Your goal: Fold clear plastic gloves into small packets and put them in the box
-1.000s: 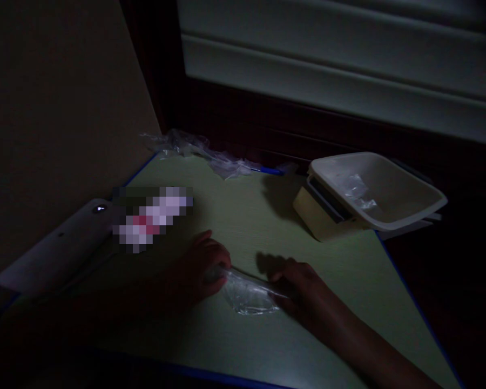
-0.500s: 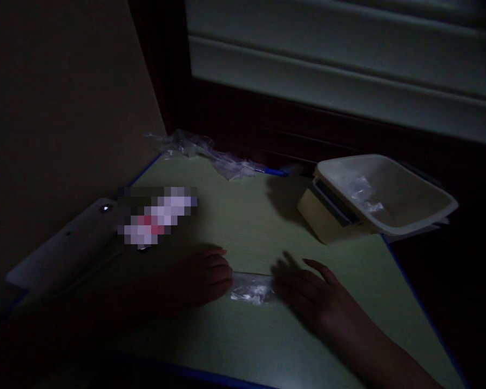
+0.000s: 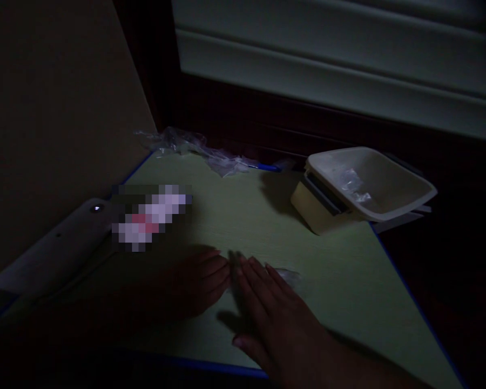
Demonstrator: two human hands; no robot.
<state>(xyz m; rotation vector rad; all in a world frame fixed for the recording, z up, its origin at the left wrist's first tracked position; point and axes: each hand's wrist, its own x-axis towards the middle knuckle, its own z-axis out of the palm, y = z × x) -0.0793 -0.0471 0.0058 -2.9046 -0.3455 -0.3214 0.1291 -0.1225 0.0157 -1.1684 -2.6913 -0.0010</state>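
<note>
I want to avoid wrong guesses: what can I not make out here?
Most of the clear plastic: head view, covered by the right hand.
Whether the left hand grips it: head view, darkness hides this.
Whatever is behind the pixel blocks: head view, blurred over.
Details of the plastic pieces in the tub: head view, too small.

Tub [image 3: 314,210] is sitting on table [image 3: 235,210] at right rear, plastic scraps [image 3: 351,181] lying inside. Plastic wrapping [image 3: 227,163] is lying along rear edge, left of tub. Pixelated item [image 3: 152,216] is resting at left, beside panel [image 3: 54,248]. Wrapper [image 3: 290,277] is lying before tub.
</note>
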